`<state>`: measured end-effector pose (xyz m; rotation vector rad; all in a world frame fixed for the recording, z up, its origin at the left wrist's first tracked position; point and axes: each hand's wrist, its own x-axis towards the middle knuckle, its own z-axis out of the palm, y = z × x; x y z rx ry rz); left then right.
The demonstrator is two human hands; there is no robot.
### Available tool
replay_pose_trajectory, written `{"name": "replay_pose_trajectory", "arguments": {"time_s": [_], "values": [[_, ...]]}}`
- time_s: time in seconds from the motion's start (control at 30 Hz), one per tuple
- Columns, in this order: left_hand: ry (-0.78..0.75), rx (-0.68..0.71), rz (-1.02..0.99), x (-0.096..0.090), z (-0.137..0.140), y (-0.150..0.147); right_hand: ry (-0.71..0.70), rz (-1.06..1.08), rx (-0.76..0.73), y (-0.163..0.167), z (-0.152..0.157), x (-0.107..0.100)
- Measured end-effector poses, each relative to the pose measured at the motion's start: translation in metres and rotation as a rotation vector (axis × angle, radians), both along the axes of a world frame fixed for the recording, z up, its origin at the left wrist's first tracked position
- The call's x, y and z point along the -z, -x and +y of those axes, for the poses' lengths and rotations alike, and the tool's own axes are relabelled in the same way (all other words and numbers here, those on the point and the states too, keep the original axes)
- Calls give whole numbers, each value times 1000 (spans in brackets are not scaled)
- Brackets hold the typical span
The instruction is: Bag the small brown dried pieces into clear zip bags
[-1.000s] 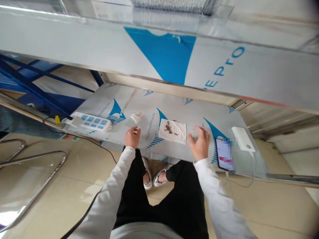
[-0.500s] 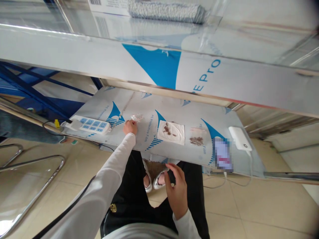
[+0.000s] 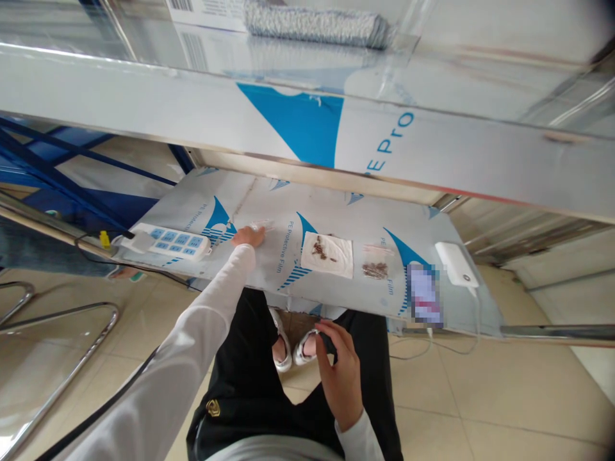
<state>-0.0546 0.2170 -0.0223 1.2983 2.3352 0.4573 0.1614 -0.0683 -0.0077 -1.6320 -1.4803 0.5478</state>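
My left hand (image 3: 248, 236) rests low over the film-covered shelf (image 3: 240, 192), its fingers spread out flat beside a small piece of clear plastic (image 3: 262, 225). The fingertips touch or nearly touch the plastic. My right hand (image 3: 340, 374) hovers above my lap, thumb and fingers apart and curved, with nothing between them. To the right of my left hand lies a white cloth or tissue (image 3: 327, 255) with dark brown bits on it. Beyond it is a small clear packet (image 3: 375, 270) holding brown strands.
A white power strip (image 3: 168, 241) lies at the shelf's left end. On the right are a phone (image 3: 426, 296) and a white power bank (image 3: 456, 264) with cables. Above runs an upper shelf edge (image 3: 192, 109), bearing a grey fuzzy roller (image 3: 314, 25).
My left hand has gone from a closed fist to a flatter shape over the clear plastic, which looks more spread out. The view shifted slightly; my right hand stays about the same.
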Motion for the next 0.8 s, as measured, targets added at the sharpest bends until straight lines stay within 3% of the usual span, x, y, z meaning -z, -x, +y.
{"name": "replay_pose_trajectory", "arguments": {"time_s": [0.23, 0.37, 0.43, 0.53, 0.6, 0.7, 0.8], "values": [[-41, -23, 65, -25, -26, 2, -23, 43, -13, -3, 7, -7], [-168, 4, 112, -50, -78, -16, 9, 191, -54, 6, 29, -24], [-254, 87, 100, -60, -118, -38, 33, 291, -80, 14, 49, -38], [-476, 401, -99, -68, -174, -72, 68, 386, -139, 22, 79, -55], [-537, 510, -252, -69, -201, -87, 110, 408, -215, 22, 89, -60], [-506, 532, -343, -66, -221, -92, 207, 486, -327, 13, 84, -55], [-411, 588, -373, -62, -232, -85, 258, 442, -338, 1, 68, -44]]}}
